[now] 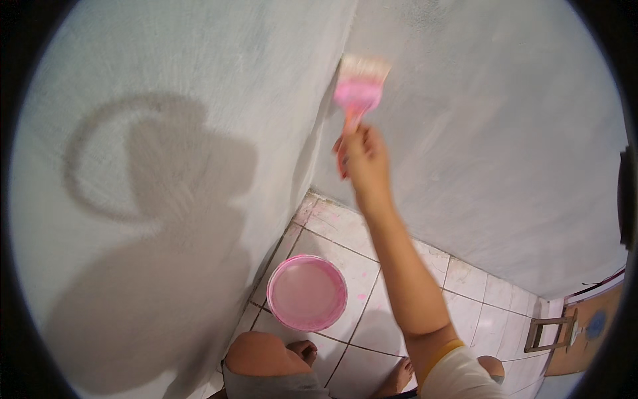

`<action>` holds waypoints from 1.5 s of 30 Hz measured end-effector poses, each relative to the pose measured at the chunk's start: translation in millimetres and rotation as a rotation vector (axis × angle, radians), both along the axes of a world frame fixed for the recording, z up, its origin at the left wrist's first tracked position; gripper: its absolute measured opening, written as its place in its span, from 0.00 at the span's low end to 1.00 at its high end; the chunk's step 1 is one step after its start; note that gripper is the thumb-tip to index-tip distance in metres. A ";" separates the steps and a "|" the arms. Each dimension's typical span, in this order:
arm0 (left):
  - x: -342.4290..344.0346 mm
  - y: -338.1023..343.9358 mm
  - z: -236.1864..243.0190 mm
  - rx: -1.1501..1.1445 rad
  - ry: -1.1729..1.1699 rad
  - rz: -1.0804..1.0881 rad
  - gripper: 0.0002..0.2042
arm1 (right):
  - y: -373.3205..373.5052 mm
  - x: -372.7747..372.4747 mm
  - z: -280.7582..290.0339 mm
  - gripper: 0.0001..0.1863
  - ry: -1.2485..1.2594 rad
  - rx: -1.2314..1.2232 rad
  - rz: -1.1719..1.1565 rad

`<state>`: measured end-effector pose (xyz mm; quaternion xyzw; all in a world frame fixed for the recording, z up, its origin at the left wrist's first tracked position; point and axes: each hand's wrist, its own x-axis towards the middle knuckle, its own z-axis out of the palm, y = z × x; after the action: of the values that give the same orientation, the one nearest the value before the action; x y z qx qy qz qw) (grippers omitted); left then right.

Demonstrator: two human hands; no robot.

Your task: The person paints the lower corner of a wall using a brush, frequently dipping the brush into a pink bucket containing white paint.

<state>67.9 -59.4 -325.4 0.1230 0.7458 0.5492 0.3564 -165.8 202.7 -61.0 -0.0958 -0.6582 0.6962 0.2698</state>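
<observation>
My right hand is closed around the handle of a paintbrush, raised at the full reach of my arm. The brush has a pink ferrule area, a reddish handle and pale bristles that point upward. Its bristles are close to the corner where two whitish-grey walls meet; whether they touch the wall I cannot tell, as the brush is slightly blurred. Below, on the tiled floor, stands a round pink-rimmed bucket holding pale pinkish paint. My left hand is out of the picture.
White floor tiles carry pink spots. The left wall bears my shadow; the right wall runs toward a small wooden stool and a brown board. A dark object is at the right rim. My knees and feet are near the bucket.
</observation>
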 end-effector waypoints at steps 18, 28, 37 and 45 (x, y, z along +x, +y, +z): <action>-10.8 1.6 3.1 0.049 -0.004 0.005 0.07 | 12.6 32.4 87.8 0.12 -0.066 -0.239 0.039; -12.0 -0.4 5.6 0.060 -0.016 0.019 0.07 | 31.6 27.7 137.1 0.16 0.203 0.270 -0.124; -8.1 0.8 6.0 0.067 -0.019 0.016 0.08 | 10.8 54.2 -139.0 0.13 -0.290 -0.154 -0.008; -7.7 2.8 7.9 0.077 -0.023 0.020 0.08 | 21.2 33.5 -144.1 0.16 -0.433 -0.449 0.051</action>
<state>60.3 -56.6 -317.5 0.1230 0.7213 0.5823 0.3543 -132.3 223.9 -205.2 -0.2825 -0.5324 0.7942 0.0778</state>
